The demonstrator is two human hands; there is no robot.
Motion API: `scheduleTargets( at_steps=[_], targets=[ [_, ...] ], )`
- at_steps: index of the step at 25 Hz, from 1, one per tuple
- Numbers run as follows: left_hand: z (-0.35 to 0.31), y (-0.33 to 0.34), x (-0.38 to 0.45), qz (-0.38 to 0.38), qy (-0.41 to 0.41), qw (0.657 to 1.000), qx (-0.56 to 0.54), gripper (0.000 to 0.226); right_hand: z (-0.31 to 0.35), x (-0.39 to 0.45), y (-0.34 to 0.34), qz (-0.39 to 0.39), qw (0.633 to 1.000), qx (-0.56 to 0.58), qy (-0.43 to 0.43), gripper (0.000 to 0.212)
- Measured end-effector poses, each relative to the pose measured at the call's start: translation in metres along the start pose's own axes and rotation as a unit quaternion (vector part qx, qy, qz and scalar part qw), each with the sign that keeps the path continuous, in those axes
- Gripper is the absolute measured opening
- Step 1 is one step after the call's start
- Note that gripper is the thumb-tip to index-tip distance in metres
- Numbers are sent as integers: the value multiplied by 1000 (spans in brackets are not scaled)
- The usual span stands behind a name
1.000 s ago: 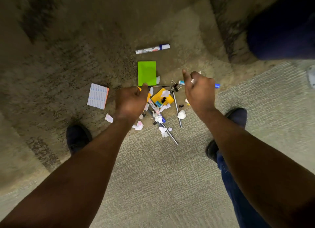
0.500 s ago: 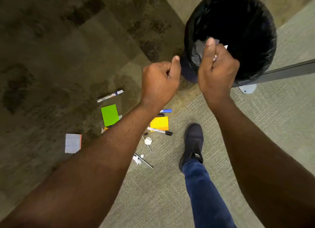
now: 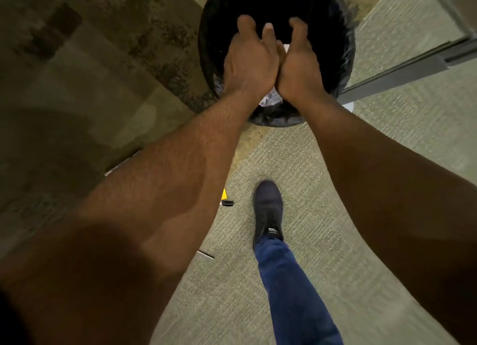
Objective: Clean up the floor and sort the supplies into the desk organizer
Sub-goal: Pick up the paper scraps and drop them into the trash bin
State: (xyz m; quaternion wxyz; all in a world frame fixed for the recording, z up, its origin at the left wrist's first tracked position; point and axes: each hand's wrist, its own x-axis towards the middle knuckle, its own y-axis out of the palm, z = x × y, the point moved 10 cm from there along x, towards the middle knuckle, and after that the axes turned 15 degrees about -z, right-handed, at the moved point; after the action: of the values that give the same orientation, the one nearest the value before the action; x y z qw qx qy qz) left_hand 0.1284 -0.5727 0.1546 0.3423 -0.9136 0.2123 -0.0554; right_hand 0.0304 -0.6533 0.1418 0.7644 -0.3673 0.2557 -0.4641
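Fingers of the left hand [image 3: 249, 61] and the right hand [image 3: 296, 66] are loosely spread over the mouth of a round bin [image 3: 343, 48] lined with a crinkled black bag, the two hands touching side by side; a scrap of white paper [image 3: 286, 48] shows in the gap between them, and whether either hand holds it I cannot tell. More crumpled white paper [image 3: 269, 99] lies inside the bin just below the wrists. Back from the fingers, beneath the left forearm, a yellow corner [image 3: 224, 194], a small black cap [image 3: 228, 203] and a thin metal strip [image 3: 205, 254] lie on ribbed pale-green carpet [image 3: 322, 190] beside a dark shoe [image 3: 268, 213], with mottled brown carpet to the left.
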Motion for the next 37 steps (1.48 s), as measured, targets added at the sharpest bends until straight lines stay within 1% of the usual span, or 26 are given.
scheduleTargets(
  at_steps=[2,3,4,5,7,9,10,11,12,14,16,19,22,25,27,29,32,35,37],
  targets=[
    [13,28,-13,95,45,989,107,44,-13,-2,10,54,997,-51,-5,58],
    [21,34,-20,125,60,980,140,48,-14,-5,15,70,994,-78,-17,61],
    [24,33,-26,134,76,977,146,49,-11,-10,17,71,992,-96,-31,62],
    [24,28,-31,129,95,979,128,47,-3,-14,14,50,993,-101,-43,61],
    [16,-1,-41,81,116,989,39,42,18,-25,-3,-42,996,-63,-52,54],
    [23,-46,-48,-4,112,993,-47,38,46,-47,-17,-130,986,-18,-100,46],
    [36,-69,-51,-40,99,992,-69,36,60,-63,-18,-158,978,-4,-138,42],
    [54,-90,-52,-65,79,992,-78,35,72,-82,-13,-171,970,9,-170,37],
    [76,-108,-55,-77,49,993,-80,34,81,-101,-4,-165,967,21,-191,33],
    [126,-139,-69,-83,-17,994,-69,33,91,-140,23,-117,971,39,-204,31],
    [173,-167,-90,-84,-57,994,-34,33,93,-179,53,-63,978,48,-194,30],
    [250,-208,-130,-83,-110,989,44,32,75,-237,100,4,989,39,-142,26],
    [341,-246,-182,-75,-189,971,123,30,43,-294,149,89,992,15,-89,22],
    [429,-264,-252,-13,-271,944,185,26,6,-354,197,189,980,-27,-59,23],
    [471,-268,-297,24,-304,934,186,29,-17,-388,221,237,967,-71,-56,25],
    [509,-270,-333,45,-329,922,197,38,-35,-416,245,273,953,-109,-72,29],
    [559,-272,-363,52,-352,904,236,56,-46,-457,279,334,921,-147,-138,37],
    [593,-262,-368,62,-311,911,265,74,-44,-500,316,375,892,-162,-193,44],
    [609,-251,-366,70,-298,917,255,82,-39,-524,338,387,882,-161,-214,51]
  ],
)
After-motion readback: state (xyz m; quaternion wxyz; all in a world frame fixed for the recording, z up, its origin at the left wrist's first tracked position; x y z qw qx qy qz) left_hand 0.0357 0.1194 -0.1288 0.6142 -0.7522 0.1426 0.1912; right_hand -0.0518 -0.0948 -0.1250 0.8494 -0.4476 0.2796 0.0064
